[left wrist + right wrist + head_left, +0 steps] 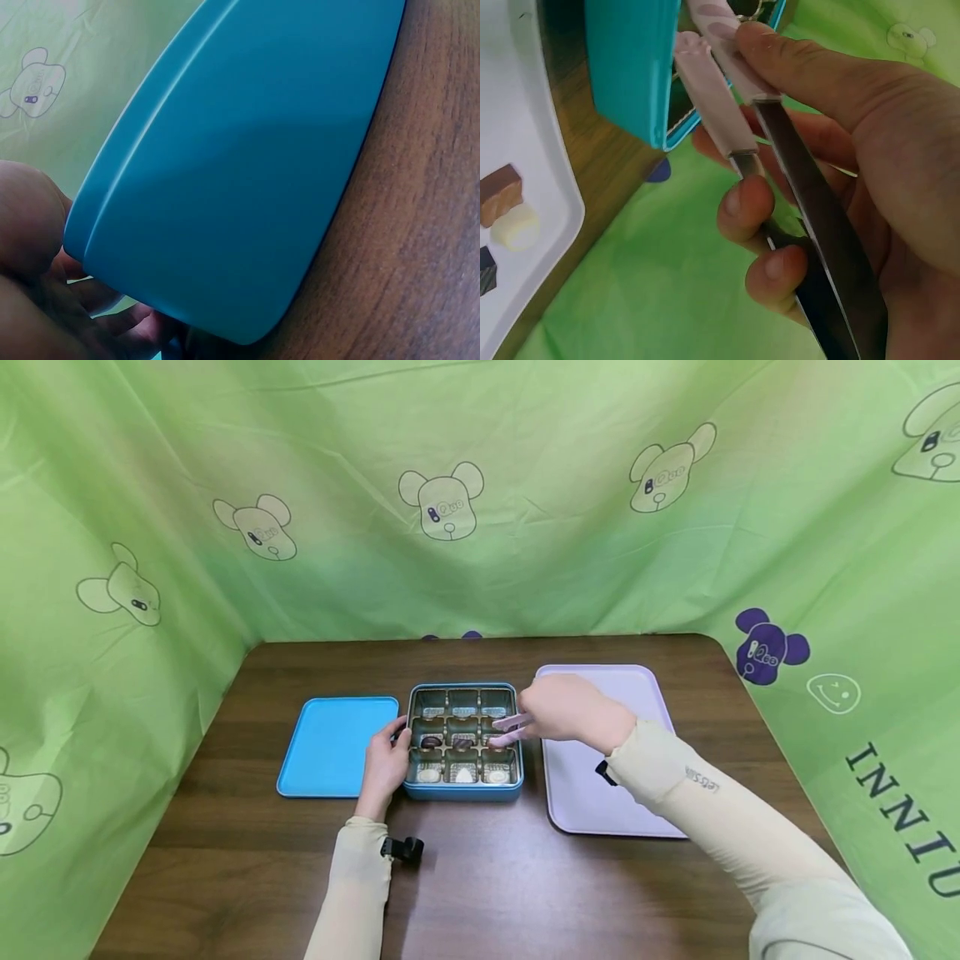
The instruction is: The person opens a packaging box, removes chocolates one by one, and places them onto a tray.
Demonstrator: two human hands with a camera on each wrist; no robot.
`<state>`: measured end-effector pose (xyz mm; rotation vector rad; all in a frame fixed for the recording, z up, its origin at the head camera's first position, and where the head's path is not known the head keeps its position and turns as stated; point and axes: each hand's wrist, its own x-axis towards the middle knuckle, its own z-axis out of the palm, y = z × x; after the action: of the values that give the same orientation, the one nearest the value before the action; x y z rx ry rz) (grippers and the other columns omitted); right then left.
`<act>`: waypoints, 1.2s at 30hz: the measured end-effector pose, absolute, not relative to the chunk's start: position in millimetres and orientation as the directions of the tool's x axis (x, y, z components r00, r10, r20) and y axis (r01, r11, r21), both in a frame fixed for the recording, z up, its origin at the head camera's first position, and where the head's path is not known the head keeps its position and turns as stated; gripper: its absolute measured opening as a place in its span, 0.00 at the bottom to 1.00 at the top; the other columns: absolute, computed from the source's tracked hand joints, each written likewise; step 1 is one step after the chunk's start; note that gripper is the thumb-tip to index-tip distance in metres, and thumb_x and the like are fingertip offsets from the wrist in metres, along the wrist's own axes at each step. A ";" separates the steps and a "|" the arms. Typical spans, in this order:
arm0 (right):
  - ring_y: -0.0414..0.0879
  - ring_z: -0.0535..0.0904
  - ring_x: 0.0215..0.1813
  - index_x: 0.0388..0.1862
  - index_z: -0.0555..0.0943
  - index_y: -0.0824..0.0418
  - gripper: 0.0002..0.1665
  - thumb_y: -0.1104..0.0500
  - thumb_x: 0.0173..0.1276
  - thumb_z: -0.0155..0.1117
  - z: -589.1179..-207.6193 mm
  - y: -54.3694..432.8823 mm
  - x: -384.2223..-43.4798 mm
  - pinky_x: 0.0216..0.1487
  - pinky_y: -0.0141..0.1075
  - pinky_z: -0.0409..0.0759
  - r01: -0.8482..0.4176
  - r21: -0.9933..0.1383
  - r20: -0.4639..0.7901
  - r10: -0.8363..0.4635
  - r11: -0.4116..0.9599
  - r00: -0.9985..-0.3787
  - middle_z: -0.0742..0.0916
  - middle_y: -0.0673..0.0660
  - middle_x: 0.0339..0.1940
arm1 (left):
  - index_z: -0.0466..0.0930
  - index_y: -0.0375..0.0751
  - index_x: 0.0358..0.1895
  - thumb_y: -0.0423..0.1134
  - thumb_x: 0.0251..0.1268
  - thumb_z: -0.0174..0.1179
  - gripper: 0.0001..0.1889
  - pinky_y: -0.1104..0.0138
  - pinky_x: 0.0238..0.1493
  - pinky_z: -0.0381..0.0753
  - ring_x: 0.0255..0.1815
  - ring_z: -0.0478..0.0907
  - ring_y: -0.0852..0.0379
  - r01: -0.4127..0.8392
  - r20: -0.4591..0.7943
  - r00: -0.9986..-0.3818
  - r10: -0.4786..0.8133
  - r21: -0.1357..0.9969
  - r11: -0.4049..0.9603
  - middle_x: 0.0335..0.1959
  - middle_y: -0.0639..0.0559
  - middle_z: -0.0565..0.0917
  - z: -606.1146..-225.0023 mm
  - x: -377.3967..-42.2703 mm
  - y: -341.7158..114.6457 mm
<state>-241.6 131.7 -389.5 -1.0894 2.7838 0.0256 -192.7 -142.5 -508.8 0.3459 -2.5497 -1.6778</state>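
Observation:
A blue box (462, 793) with a gold-coloured divided insert stands mid-table. Pale chocolates (463, 775) sit in its front row and dark chocolates (431, 742) in the middle row. My left hand (386, 768) rests against the box's left side, thumb and fingertips touching the wall. From the right, my right hand (566, 710) grips metal tongs (817, 232) with pink tips. Those tips reach into the right compartment of the middle row, beside a small brown piece there. Whether they pinch it cannot be seen.
To the left lies a flat bright-blue lid (337, 747). A lilac tray (600, 802) lies to the right, partly under my right forearm. On it, the right wrist view shows a brown chocolate (501, 193), a pale one (515, 227) and a dark one (486, 271).

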 end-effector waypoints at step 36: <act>0.54 0.84 0.34 0.23 0.81 0.55 0.16 0.49 0.61 0.77 -404.3 80.5 -241.6 0.33 0.51 0.84 -0.638 0.125 -0.216 -0.606 0.760 -0.765 0.88 0.56 0.34 | 0.73 0.34 0.70 0.36 0.80 0.50 0.21 0.51 0.53 0.78 0.57 0.78 0.42 -0.179 -0.103 -0.969 -0.223 0.918 0.354 0.64 0.35 0.77 -510.5 -193.5 -144.0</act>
<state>-241.6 80.5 -404.3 -0.9943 2.7927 0.2873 -193.5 -144.0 -510.5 0.3793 -2.5520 -1.7217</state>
